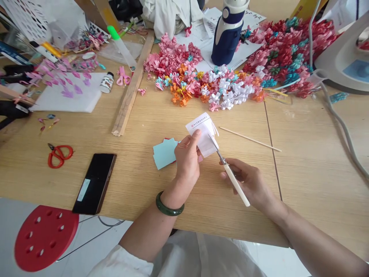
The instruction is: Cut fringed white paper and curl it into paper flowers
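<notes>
My left hand [188, 156] pinches a small white sheet of paper [204, 141] with a printed line along its top. The paper's right edge is cut into thin strips. In my right hand [245, 179] is a pair of scissors [235, 184] with white handles, its blades against the right side of the paper. Below and left of the paper, several light blue paper pieces [165, 153] lie on the table, partly hidden by my left hand, with a bit of red and pink showing. A thin wooden stick [250, 139] rests to the right.
Heaps of pink paper flowers [173, 55] and white ones [230, 90] line the back, beside a blue and white bottle [227, 36]. A wooden bar [134, 84], red-handled scissors [59, 156] and a phone [94, 184] lie left. A grey cable [343, 129] runs down the right.
</notes>
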Available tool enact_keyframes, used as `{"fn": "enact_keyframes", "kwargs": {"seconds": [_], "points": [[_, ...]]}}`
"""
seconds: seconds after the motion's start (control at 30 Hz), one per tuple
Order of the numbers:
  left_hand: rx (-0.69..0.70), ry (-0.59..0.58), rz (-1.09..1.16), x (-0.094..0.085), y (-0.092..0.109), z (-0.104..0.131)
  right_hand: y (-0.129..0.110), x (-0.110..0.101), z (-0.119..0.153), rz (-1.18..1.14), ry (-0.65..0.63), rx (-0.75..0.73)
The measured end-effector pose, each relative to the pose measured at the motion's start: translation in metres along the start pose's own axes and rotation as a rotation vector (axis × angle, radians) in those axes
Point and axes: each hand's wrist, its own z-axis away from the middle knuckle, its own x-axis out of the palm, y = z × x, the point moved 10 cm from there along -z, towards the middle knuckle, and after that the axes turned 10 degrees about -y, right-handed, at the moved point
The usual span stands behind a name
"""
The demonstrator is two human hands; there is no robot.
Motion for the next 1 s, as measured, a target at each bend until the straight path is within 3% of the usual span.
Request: {"fn": "enact_keyframes", "kwargs": {"seconds": [0.67,1.0], "points": [[0.012,-0.005,0.005,0.001,0.001,0.000,0.003,-0.004,0.000,0.033,0.040,0.012],[-0.009,-0.062,-0.011,0.010,-0.004,0.005,0.004,-0.005,0.000,-0.002,0.032,0.003]]}}
